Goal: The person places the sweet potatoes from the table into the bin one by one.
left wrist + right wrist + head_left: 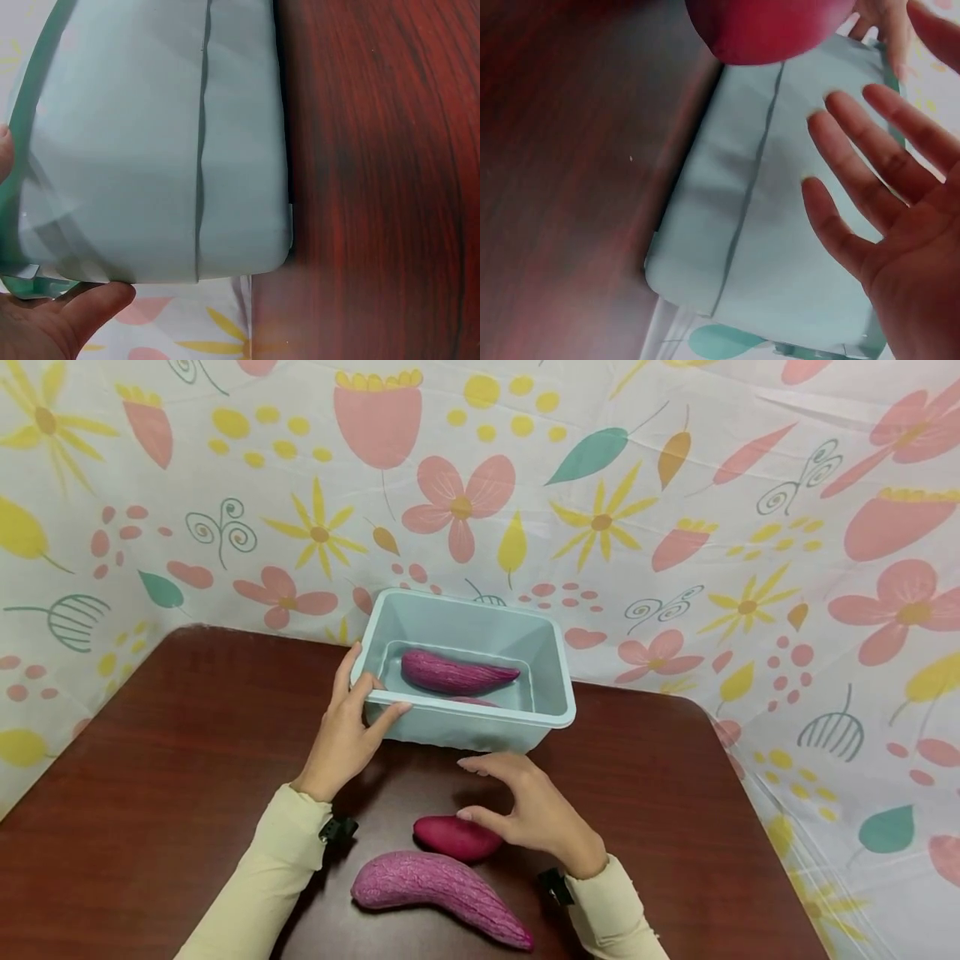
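My left hand [343,731] grips the front left corner of a pale blue plastic bin [465,727], thumb over the front rim. Inside the bin lies a purple, ridged sweet potato [457,672]; a second purple piece [474,701] is mostly hidden behind the front wall. In front of the bin, my right hand [536,806] hovers with fingers spread and thumb apart, holding nothing. Just beneath its thumb sits a smooth red oval vegetable [453,837], seen also at the top of the right wrist view. Nearer me lies a large, curved purple sweet potato [438,889].
Everything stands on a dark reddish-brown wooden table [187,793]. Behind the bin, a white cloth [480,485] printed with flowers and leaves hangs along the table's back and right edges. Each wrist wears a black strap.
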The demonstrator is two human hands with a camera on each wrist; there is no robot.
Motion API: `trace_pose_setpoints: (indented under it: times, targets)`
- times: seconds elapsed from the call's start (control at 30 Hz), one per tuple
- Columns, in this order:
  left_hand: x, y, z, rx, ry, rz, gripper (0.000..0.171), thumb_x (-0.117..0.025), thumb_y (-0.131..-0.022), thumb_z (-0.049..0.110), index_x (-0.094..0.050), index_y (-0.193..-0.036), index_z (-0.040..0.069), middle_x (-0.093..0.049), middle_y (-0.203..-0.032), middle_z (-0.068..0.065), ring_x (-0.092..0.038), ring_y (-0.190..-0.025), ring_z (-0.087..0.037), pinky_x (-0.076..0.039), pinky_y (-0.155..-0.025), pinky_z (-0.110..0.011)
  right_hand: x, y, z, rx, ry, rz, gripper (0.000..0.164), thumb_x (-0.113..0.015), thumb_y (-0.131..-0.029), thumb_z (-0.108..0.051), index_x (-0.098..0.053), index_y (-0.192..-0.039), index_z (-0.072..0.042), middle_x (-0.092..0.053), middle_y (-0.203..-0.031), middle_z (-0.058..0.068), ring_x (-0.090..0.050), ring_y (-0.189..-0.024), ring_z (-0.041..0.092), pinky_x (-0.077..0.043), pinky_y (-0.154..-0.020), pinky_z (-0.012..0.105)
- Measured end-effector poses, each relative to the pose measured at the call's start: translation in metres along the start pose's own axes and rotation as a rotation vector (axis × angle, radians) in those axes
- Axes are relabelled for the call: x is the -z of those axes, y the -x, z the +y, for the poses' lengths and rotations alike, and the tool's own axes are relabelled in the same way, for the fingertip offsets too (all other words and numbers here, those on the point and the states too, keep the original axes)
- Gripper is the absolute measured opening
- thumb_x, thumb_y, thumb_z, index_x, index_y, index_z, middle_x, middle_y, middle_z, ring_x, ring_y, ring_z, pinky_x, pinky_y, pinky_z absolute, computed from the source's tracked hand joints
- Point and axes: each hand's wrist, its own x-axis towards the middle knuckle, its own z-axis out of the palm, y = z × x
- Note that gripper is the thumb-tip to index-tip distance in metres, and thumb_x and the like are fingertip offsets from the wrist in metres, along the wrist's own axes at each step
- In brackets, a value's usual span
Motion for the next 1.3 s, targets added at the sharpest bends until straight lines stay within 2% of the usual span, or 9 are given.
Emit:
trace_pose_setpoints:
  times: [0.17,0.33,0.43,0.63,0.83,1.03,1.3]
  targets:
    - [0.001,-0.001,-0.001,-0.009,0.009,0.006,0.03,-0.072,-0.094,0.029,-0.05,-0.098,0.009,-0.013,-0.168,-0.017,-0.036,-0.147,-0.039,-0.051,-0.088,-0.051,0.001,-0.001,0.001,0.0,-0.025,-0.135,0.054,-0.081,-0.084,-0.042,-0.065,-0.13,-0.017,-0.07,-0.126,-0.005,-0.063,-0.118,0.011,-0.05,-0.103,0.034]
    - [0.001,-0.002,-0.002,-0.009,0.007,0.01,0.031,-0.072,-0.094,0.03,-0.05,-0.099,0.009,-0.013,-0.169,-0.015,-0.037,-0.145,-0.039,-0.051,-0.086,-0.049,0.003,-0.001,0.002,-0.009,-0.061,-0.279,0.053,-0.08,-0.085,-0.035,-0.064,-0.13,-0.013,-0.071,-0.125,-0.004,-0.063,-0.118,0.011,-0.049,-0.104,0.035]
    - [0.001,-0.002,-0.002,-0.004,0.003,0.013,0.031,-0.072,-0.094,0.03,-0.05,-0.098,0.009,-0.013,-0.169,-0.013,-0.037,-0.145,-0.038,-0.05,-0.087,-0.048,0.002,-0.002,0.001,-0.001,-0.088,-0.333,0.052,-0.08,-0.084,-0.03,-0.064,-0.13,-0.012,-0.071,-0.124,-0.003,-0.064,-0.116,0.011,-0.049,-0.103,0.033]
    - [0.003,-0.003,-0.001,0.007,0.009,0.009,0.03,-0.072,-0.094,0.031,-0.051,-0.099,0.01,-0.012,-0.169,-0.01,-0.034,-0.147,-0.038,-0.052,-0.09,-0.051,0.001,-0.004,-0.002,0.007,-0.113,-0.363,0.049,-0.079,-0.082,-0.021,-0.065,-0.128,-0.01,-0.071,-0.124,-0.001,-0.065,-0.114,0.013,-0.051,-0.101,0.031]
    - [0.004,-0.002,0.0,0.017,0.012,0.012,0.03,-0.072,-0.094,0.031,-0.051,-0.101,0.01,-0.012,-0.17,-0.009,-0.033,-0.148,-0.04,-0.053,-0.092,-0.056,-0.002,-0.005,-0.005,-0.042,-0.076,-0.396,0.05,-0.083,-0.082,-0.025,-0.066,-0.127,-0.013,-0.069,-0.124,-0.004,-0.063,-0.114,0.009,-0.05,-0.102,0.029]
    - [0.002,-0.001,-0.001,0.021,0.004,0.006,0.03,-0.071,-0.095,0.031,-0.051,-0.101,0.01,-0.011,-0.17,-0.008,-0.034,-0.147,-0.039,-0.053,-0.092,-0.055,-0.004,-0.004,-0.008,-0.088,-0.051,-0.421,0.053,-0.086,-0.08,-0.027,-0.066,-0.127,-0.015,-0.068,-0.126,-0.005,-0.062,-0.117,0.01,-0.048,-0.104,0.031]
    - [-0.002,0.0,-0.001,0.022,0.009,-0.007,0.03,-0.071,-0.095,0.033,-0.051,-0.099,0.011,-0.012,-0.17,-0.009,-0.036,-0.147,-0.038,-0.051,-0.092,-0.05,-0.007,0.0,-0.011,-0.109,-0.047,-0.431,0.049,-0.083,-0.082,-0.022,-0.066,-0.127,-0.014,-0.068,-0.126,-0.004,-0.062,-0.117,0.011,-0.049,-0.103,0.031]
